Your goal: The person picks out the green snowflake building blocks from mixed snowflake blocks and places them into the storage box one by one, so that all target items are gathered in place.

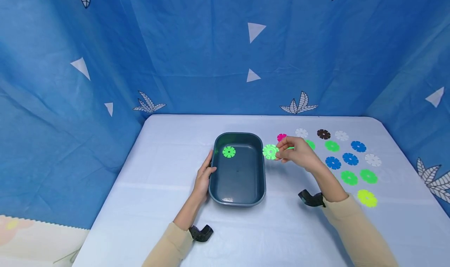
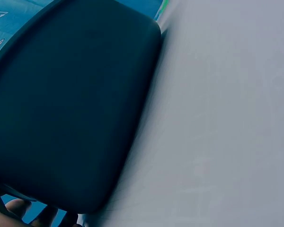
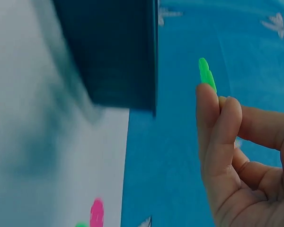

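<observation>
My left hand point(image 1: 204, 177) grips the left side of a dark blue-grey plastic tub point(image 1: 237, 183), thumb over its rim and fingers along the outer wall. In the left wrist view the tub's dark outside point(image 2: 71, 104) fills much of the frame, with fingertips point(image 2: 42, 216) at its lower edge. A green notched plastic disc point(image 1: 229, 152) lies inside the tub, towards the far end. My right hand point(image 1: 297, 153) pinches another bright green notched disc point(image 1: 270, 152) between thumb and fingers, at the tub's right rim. The right wrist view shows this disc point(image 3: 206, 75) nearly edge-on above the fingertips.
Several more notched discs lie on the white-covered table point(image 1: 158, 161) at the right: blue point(image 1: 350, 159), green point(image 1: 368, 176), white point(image 1: 372, 160), brown point(image 1: 323, 134), pink point(image 1: 281, 137) and yellow point(image 1: 367, 198). My right hand and forearm partly cover some. A blue curtain point(image 1: 211, 56) hangs behind the table.
</observation>
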{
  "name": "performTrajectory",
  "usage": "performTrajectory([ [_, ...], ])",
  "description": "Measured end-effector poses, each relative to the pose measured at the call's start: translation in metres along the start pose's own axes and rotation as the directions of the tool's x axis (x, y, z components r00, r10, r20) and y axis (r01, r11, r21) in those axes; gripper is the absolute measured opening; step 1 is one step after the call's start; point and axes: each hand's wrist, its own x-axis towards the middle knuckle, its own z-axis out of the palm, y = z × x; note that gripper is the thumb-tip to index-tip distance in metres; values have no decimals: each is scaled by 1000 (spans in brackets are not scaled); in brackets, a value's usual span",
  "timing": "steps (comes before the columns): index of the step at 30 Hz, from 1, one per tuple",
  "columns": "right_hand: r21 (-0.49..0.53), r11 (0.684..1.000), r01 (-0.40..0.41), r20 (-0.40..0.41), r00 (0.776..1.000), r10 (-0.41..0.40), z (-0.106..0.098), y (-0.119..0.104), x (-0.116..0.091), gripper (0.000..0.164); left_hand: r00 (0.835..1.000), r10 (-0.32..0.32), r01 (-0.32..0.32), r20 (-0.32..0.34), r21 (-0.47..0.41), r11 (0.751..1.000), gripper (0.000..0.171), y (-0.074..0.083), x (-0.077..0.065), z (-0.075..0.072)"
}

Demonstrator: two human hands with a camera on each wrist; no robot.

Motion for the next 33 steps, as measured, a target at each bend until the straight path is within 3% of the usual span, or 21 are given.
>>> performTrajectory([
  [7, 92, 995, 42, 112, 992, -52, 42, -27, 29, 23, 1000, 4, -4, -4, 6, 1000, 63, 0, 1, 0],
  [16, 109, 993, 50, 199, 977, -71, 86, -34, 50, 17, 1000, 19, -19, 13, -18, 1000, 64, 2, 0, 0],
  [33, 87, 996, -5, 245, 969, -17, 119, -23, 67, 17, 1000, 5, -4, 14, -31, 1000, 64, 2, -1, 1],
])
